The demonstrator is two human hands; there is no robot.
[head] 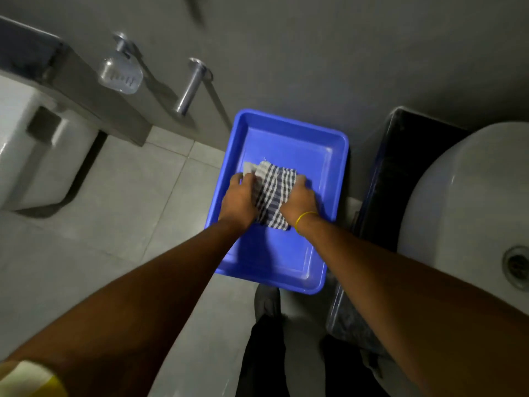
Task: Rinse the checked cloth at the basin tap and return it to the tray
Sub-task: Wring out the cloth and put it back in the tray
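- Grey floor tiles [120, 196] and a plain grey wall fill a dim bathroom, seen from above looking down.
- A blue plastic tray [289, 138] sits on the floor against the wall; everything below is placed relative to it.
- The checked cloth [274, 193], dark and white squares, lies bunched in the middle of the tray, touching its floor.
- The left hand [239, 200] presses on the cloth's left edge, fingers curled down into the fabric in a closed grip.
- The right hand [299, 202] grips the cloth's right edge the same way, fingers folded over it.
- A yellow band [305, 219] circles the right wrist, over the tray's right half.
- Both bare forearms reach in over the tray's near rim.
- A white basin [463, 213] with a metal drain [516, 265] stands to the right of the tray, on a dark counter [380, 179] whose edge is just beside the tray.
- Left of the tray and higher on the wall, a chrome bar [190, 87] sticks out, with a clear soap dish [120, 74] further left.
- A white toilet tank [31, 144] sits far left of the tray.
- A dark shoe [266, 303] shows just below the tray's near edge.
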